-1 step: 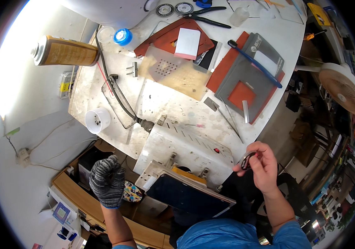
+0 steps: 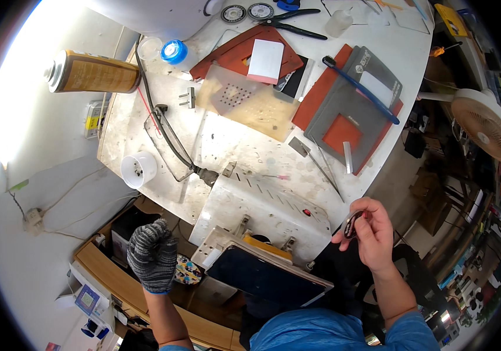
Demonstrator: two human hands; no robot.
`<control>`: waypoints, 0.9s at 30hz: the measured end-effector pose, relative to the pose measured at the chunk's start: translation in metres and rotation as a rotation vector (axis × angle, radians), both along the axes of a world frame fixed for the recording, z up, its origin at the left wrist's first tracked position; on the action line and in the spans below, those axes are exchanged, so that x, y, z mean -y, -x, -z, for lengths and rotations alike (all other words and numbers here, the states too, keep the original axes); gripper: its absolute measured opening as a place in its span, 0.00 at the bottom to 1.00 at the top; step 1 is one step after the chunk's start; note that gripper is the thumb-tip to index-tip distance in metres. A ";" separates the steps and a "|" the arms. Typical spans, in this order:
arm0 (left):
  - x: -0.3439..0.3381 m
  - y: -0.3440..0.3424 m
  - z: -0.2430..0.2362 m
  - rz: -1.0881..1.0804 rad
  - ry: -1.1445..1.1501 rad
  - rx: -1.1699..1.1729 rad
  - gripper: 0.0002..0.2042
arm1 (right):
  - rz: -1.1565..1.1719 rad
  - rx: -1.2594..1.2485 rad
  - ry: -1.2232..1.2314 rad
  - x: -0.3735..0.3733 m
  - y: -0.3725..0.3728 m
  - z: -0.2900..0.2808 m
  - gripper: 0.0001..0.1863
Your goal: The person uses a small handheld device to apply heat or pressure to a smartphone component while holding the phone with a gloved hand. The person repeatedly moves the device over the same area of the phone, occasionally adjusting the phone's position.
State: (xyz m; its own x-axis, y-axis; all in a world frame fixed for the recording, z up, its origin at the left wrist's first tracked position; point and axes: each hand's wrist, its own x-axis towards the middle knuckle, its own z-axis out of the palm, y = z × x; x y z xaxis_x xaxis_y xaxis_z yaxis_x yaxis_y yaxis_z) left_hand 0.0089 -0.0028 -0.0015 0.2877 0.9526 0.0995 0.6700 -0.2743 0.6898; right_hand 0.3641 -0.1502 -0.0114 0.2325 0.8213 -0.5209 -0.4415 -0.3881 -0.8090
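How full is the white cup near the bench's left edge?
Nearly empty: the white cup holds only a few small dark pieces at its bottom, and most of its inner wall shows bare.

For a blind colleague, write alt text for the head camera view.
A bare right hand pinches a small dark object; a gloved left hand is curled, its contents unclear. Between them, a white machine sits at the edge of a cluttered table with a blue brush.
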 end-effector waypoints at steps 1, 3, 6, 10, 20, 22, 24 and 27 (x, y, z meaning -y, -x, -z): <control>0.000 0.000 0.000 -0.002 -0.001 -0.016 0.10 | 0.001 -0.008 -0.017 -0.002 -0.001 0.002 0.12; 0.000 -0.001 0.000 -0.010 0.003 -0.028 0.11 | 0.002 -0.025 -0.051 -0.007 -0.004 0.004 0.13; 0.000 0.000 0.000 -0.008 0.018 -0.011 0.11 | 0.043 -0.092 -0.059 -0.023 -0.002 0.002 0.19; -0.001 0.004 0.001 0.042 0.032 0.026 0.12 | 0.026 -0.135 -0.062 -0.032 -0.008 0.011 0.26; -0.001 0.000 -0.003 0.072 0.062 0.034 0.13 | 0.042 -0.145 -0.021 -0.044 -0.011 0.023 0.27; 0.003 0.004 -0.001 0.039 0.096 0.111 0.14 | 0.018 -0.152 -0.009 -0.042 -0.012 0.022 0.26; 0.005 0.006 0.002 0.017 0.115 0.168 0.16 | -0.001 -0.160 0.003 -0.038 -0.013 0.021 0.26; 0.007 0.007 0.005 0.002 0.122 0.207 0.17 | -0.022 -0.183 0.028 -0.025 -0.012 0.018 0.26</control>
State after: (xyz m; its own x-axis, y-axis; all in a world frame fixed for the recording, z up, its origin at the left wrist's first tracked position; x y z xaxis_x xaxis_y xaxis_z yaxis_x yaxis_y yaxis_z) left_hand 0.0016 -0.0095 -0.0065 0.2749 0.9606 0.0404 0.5100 -0.1813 0.8408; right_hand 0.3760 -0.1252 -0.0299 0.1144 0.8096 -0.5758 -0.5713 -0.4205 -0.7048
